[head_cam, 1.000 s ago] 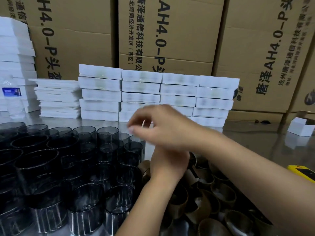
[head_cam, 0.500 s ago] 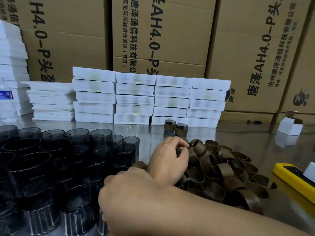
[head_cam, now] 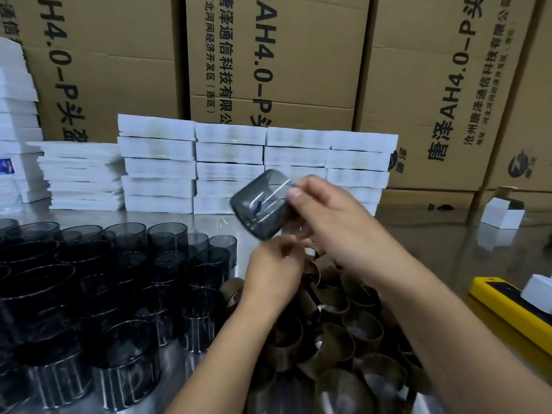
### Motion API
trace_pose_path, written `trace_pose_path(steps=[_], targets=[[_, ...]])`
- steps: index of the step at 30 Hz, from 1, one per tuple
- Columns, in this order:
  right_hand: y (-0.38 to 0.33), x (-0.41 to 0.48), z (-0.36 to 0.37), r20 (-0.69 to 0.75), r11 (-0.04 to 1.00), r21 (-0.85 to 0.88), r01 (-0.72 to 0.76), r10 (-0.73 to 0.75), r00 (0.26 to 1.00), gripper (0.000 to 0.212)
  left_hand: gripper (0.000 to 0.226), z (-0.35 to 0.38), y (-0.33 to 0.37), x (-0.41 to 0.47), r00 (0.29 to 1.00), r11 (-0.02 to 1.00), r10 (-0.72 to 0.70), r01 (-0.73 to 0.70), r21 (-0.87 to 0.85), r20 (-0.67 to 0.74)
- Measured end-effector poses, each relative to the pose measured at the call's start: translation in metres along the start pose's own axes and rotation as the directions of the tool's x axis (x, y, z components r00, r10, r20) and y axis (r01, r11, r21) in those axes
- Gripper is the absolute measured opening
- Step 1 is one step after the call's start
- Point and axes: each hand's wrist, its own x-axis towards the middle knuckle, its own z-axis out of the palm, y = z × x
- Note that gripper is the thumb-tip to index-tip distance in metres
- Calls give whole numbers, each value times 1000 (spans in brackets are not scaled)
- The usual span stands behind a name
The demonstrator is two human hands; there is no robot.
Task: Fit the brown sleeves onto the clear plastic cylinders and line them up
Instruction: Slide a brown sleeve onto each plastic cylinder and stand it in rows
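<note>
So the right hand has a smoky clear plastic cylinder pinched by its right end, thumb on top and fingers curled underneath, holding it up in the air tilted on its side over the middle of the shiny metal table. The left hand sits just below it with its fingertips bunched together right under the cylinder's lower edge; it's too blurry to tell whether it's actually holding anything. Under both forearms there's a loose heap of brown paper sleeve rings spilling toward the near right of the table. Off to the left is a big crowd of the same smoky clear cylinders standing upright, packed close together. At the back of the table are stacks of flat white boxes, with big cardboard cartons printed with black lettering behind them. On the right edge there's a yellow and black flat tool with a small white box sitting on it, and another small white box further back.
</note>
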Motion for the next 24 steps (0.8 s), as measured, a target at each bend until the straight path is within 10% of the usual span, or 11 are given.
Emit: trace_pose_path(steps=[6, 15, 19, 21, 24], targets=[[60, 5, -22, -83, 752, 648, -116, 221, 972, 29, 33, -10, 5, 6, 955, 765, -298, 241, -597, 3], [85, -7, 3, 110, 497, 823, -273, 332, 937, 27, 40, -9, 1, 3, 948, 782, -183, 301, -546, 261], [90, -10, 10, -23, 681, 703, -202, 306, 952, 22, 34, -11, 2, 3, 929, 681, -158, 347, -645, 334], [97, -11, 7, -216, 912, 372, -173, 266, 939, 12, 28, -12, 0, 4, 941, 624, -156, 330, -709, 301], [100, -15, -1, -302, 991, -8, -134, 125, 945, 11, 37, -15, -1, 5, 951, 519, -194, 309, -797, 241]])
